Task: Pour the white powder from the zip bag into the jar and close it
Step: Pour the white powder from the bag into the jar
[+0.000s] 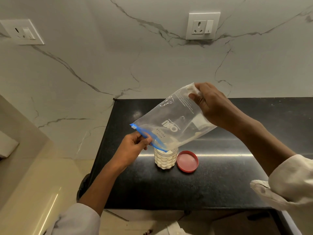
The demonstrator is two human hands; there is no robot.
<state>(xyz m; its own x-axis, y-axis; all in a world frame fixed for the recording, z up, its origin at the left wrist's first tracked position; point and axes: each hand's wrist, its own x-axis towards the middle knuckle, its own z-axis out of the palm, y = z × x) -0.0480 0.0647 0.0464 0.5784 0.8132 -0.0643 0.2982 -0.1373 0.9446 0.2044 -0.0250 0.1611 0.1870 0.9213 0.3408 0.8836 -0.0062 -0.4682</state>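
1. I am holding the zip bag [171, 119] tilted over the jar [165, 158], with its blue zip edge [147, 136] pointing down and its bottom end raised toward the marble wall [101, 65].
2. My right hand [210, 106] is gripping the raised bottom corner of the bag, fingers curled round the bunched plastic.
3. My left hand [133, 146] is pinching the blue zip edge between thumb and fingers, just beside the jar's mouth.
4. The lowest corner of the bag's opening is sitting right at the jar's open mouth, and a little white powder [171, 143] is gathering in that corner.
5. The jar is standing upright on the black countertop [220, 184], filled with white powder nearly to the top.
6. The red lid [187, 161] is lying flat on the countertop just to the right of the jar, off the jar.
7. Two white wall sockets [202, 25] are showing on the wall above.
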